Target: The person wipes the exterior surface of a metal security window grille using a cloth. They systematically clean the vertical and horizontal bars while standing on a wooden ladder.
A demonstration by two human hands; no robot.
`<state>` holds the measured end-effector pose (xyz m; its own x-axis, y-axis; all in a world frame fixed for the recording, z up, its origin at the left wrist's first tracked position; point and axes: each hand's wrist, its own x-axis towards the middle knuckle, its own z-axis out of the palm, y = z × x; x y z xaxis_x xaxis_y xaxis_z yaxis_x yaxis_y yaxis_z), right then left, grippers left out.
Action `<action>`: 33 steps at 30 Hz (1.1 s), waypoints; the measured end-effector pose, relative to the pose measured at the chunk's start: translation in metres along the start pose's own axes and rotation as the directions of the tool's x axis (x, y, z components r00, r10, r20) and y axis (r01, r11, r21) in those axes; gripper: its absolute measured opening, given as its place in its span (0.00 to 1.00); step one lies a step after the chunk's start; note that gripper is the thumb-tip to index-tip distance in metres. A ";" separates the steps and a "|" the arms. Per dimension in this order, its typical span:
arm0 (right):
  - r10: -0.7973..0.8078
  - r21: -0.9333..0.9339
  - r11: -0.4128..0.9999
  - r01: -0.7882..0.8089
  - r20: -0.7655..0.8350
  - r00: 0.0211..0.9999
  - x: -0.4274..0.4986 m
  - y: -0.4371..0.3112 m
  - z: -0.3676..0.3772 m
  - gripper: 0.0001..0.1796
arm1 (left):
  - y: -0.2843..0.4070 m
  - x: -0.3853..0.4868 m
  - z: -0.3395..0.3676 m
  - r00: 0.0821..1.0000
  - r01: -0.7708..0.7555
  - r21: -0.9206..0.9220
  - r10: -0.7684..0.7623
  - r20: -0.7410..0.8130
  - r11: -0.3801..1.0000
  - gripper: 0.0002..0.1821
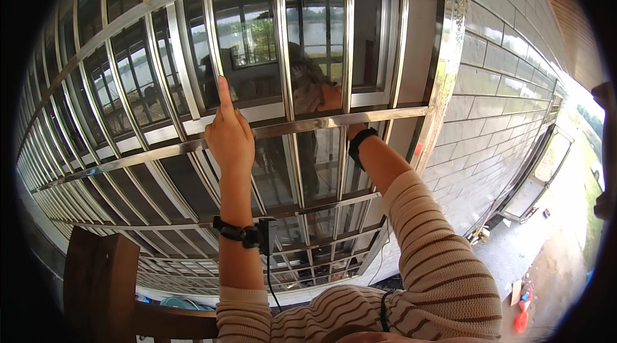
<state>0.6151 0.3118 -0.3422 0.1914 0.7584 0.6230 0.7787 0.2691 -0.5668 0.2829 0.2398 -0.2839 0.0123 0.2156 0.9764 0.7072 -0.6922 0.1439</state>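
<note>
A window security grille of shiny steel bars stands before me, with sliding window glass behind it. My left hand is at a vertical bar just above the middle rail. Its index finger points up along the bar; the other fingers curl in, partly hidden. My right arm reaches between the bars, and my right hand is behind them near the glass. A crumpled grey-brown cloth is in that hand. Bars and the rail hide part of the right hand and wrist. The glass mirrors a dark figure.
Grey tiled wall runs off to the right of a steel frame post. A brown wooden chair or stool part stands at lower left. A red bag lies on the ground at lower right. A cable hangs from a device on my left wrist.
</note>
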 end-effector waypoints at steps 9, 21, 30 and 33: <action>-0.041 0.796 -0.030 -0.605 0.603 0.796 -0.057 -0.010 -0.023 0.14 | 0.003 0.003 -0.008 0.992 0.040 0.015 -0.042 0.115 0.999 0.40; 0.386 0.929 0.235 0.286 -0.359 0.850 0.012 -0.028 -0.038 0.14 | 0.009 0.005 -0.013 0.986 0.079 -0.009 -0.076 0.149 0.997 0.41; 0.426 0.941 0.318 -0.117 -0.031 0.904 0.020 -0.022 -0.024 0.10 | 0.001 0.001 -0.004 0.989 0.078 0.015 -0.080 0.124 0.997 0.41; 0.291 0.927 0.370 -0.066 -0.048 0.956 -0.004 -0.027 -0.014 0.11 | -0.004 -0.001 -0.001 0.995 0.024 0.001 -0.024 0.095 1.000 0.41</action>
<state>0.6016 0.2929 -0.3215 0.4377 0.7747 0.4563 -0.2781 0.5993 -0.7507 0.2791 0.2417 -0.2852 0.0621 0.2964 0.9530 0.7083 -0.6859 0.1672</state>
